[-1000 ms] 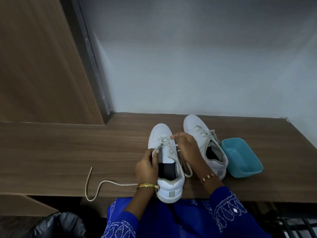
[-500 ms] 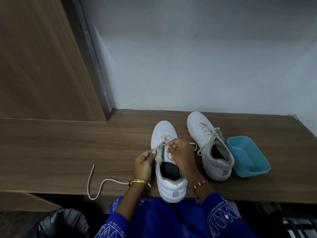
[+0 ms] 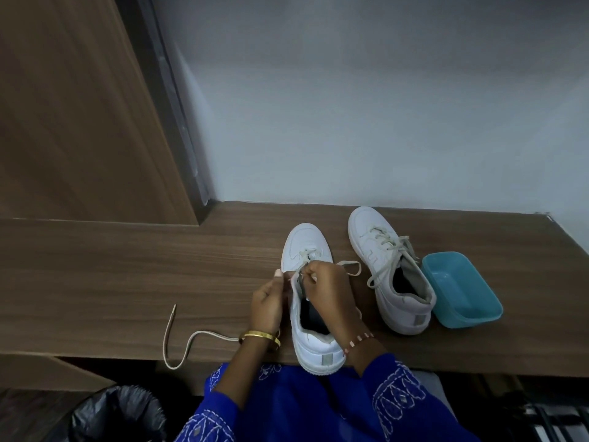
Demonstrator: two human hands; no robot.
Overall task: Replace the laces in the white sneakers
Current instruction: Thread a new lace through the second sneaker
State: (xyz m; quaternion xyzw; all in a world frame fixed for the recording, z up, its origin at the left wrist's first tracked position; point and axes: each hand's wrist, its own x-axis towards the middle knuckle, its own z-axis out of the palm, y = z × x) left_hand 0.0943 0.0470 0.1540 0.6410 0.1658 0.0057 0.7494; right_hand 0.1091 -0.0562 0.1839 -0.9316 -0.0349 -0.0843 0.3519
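Hands (image 3: pixel 298 293) pinch lace (image 3: pixel 306 261) on near sneaker (image 3: pixel 310 317); no legible writing.

no readable text, labels, brand marks or numbers on anything in view

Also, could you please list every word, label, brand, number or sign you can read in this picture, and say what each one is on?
None can be read.
Near sneaker: the grey heel tab is blank at this size.
Far sneaker: its grey heel tab and side panel show no legible mark.
Blue tub: plain, no label visible.
Sleeves: white embroidered patterns, not lettering.
Gold bangle: no engraving can be made out.
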